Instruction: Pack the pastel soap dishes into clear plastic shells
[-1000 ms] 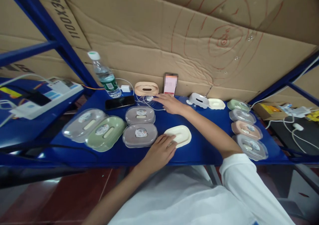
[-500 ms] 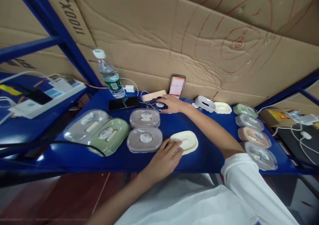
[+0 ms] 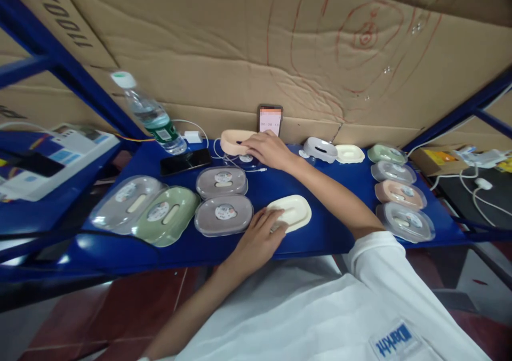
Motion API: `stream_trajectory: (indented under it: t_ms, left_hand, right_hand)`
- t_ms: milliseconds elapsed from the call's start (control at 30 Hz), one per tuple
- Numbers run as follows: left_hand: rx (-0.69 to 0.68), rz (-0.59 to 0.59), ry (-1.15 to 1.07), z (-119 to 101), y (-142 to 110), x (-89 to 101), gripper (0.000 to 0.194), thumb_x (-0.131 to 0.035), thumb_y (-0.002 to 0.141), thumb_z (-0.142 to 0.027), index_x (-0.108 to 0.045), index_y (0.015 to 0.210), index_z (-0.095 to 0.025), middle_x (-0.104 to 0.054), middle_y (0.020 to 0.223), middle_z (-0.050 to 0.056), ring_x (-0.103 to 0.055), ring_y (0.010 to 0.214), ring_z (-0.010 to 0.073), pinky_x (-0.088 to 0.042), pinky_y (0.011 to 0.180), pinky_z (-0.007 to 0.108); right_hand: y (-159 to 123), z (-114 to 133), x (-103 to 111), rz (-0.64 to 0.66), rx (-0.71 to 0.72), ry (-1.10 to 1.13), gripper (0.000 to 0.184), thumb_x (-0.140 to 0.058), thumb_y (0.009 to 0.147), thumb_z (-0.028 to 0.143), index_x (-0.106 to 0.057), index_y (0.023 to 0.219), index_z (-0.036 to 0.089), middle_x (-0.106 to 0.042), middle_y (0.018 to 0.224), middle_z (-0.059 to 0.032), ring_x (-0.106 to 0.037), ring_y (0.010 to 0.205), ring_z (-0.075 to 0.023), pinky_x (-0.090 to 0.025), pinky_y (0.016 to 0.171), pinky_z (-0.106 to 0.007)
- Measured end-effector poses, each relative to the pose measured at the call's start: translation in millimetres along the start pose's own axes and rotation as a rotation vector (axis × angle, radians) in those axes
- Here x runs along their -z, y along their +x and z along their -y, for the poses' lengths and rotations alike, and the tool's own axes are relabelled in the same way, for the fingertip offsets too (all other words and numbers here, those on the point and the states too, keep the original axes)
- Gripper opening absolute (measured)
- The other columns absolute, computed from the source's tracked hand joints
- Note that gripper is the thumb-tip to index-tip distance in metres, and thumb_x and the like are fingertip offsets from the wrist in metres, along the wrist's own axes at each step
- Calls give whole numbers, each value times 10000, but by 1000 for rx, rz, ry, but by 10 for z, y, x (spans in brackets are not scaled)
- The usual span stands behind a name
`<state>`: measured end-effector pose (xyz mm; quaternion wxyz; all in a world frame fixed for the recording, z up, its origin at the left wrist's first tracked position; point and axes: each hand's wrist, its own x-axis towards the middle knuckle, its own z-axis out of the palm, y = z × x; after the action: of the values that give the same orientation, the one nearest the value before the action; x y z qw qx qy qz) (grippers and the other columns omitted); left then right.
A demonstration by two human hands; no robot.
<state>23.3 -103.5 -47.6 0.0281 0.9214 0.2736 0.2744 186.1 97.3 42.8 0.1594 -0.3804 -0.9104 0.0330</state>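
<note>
My left hand [image 3: 258, 238] rests on the near left edge of a cream soap-dish tray [image 3: 294, 210] on the blue shelf [image 3: 320, 233], fingers curled against it. My right hand [image 3: 267, 149] reaches to the back of the shelf and grips the right end of a peach soap-dish part [image 3: 232, 139], which looks tilted. A white cable with a round puck [image 3: 246, 159] lies just below that hand. A phone with a lit screen [image 3: 270, 120] leans on the cardboard behind it.
Two brownish lidded soap boxes [image 3: 223, 197] sit left of the cream tray, grey and green ones [image 3: 146, 209] farther left. A water bottle [image 3: 150, 114] and dark phone [image 3: 184, 161] stand at back left. More dishes [image 3: 394, 190] line the right side. Cardboard walls the back.
My right hand moved from the cable puck up onto the peach part and closed on it. The left hand stayed on the cream tray. The camera view shifted slightly.
</note>
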Motion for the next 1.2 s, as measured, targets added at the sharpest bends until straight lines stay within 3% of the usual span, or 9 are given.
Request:
stream_trajectory:
  t_ms: [100,233,367,467,733,833,1000,1100,1200]
  left_hand:
    - [-7,-91,51,-34,-45,-13,252,-640,1031,-132,-710,1266,-188,-644,1410,173,-616,1342,329,-544,1149,521]
    - [-4,-228,143,-74,-114,-54,420,-686,989,-70,-676,1369,-250,-652,1399,142,-630,1324,316,-523,1171,519]
    - [21,-136,113,-63,-56,-51,481,-669,1026,-144,-589,1493,-226,-599,1546,186,-576,1450,347,-487,1217,552]
    - [39,-19,17,-37,23,-32,472,-623,1067,-218,-528,1525,-153,-651,1507,186,-607,1433,321,-454,1265,546]
    - [89,-29,40,-24,14,-58,480,-511,1100,-175,-474,1577,-140,-682,1483,173,-622,1439,299,-415,1304,562]
    - [82,3,40,-21,11,-60,463,-481,1093,-124,-506,1555,-144,-670,1507,156,-593,1473,287,-389,1323,553]
    - [95,19,23,-9,16,-58,552,-540,1081,-175,-447,1624,-160,-535,1655,177,-436,1605,316,-393,1319,560]
    - [86,13,-4,-2,10,-58,552,-545,1085,-200,-451,1628,-166,-582,1609,178,-474,1579,320,-408,1310,551]
    - [84,25,-24,-2,17,-42,485,-545,1096,-228,-511,1573,-148,-628,1550,180,-528,1530,324,-452,1279,527]
  right_hand:
    - [-645,243,202,-104,4,50,365,-481,1142,296,-671,1435,193,-730,1402,-136,-638,1324,-310,-425,1107,-477]
    - [-1619,613,308,60,-14,89,343,-525,1121,258,-702,1412,224,-709,1468,-135,-619,1401,-305,-457,1124,-482]
    - [-2117,777,178,141,41,177,324,-546,1120,275,-719,1394,273,-741,1427,-104,-587,1466,-259,-448,1198,-462]
    - [-2113,765,123,138,9,205,333,-539,1122,261,-713,1407,269,-720,1466,-113,-594,1466,-262,-457,1189,-470]
    - [-1905,519,268,219,70,295,402,-696,1054,289,-690,1448,363,-593,1629,-56,-482,1571,-267,-326,1323,-559]
    - [-1988,363,127,188,31,236,541,-698,1053,287,-576,1570,391,-526,1687,-51,-380,1639,-274,-223,1367,-631]
    - [-2171,208,-114,83,-15,198,611,-673,1066,319,-489,1647,353,-475,1716,-91,-344,1652,-283,-270,1364,-616]
    - [-2124,235,-17,115,-6,219,578,-659,1074,358,-510,1633,355,-544,1668,-90,-408,1622,-292,-258,1357,-635]
    - [-1728,195,115,40,-26,225,442,-542,1124,357,-600,1561,332,-669,1546,-95,-563,1513,-286,-330,1321,-615]
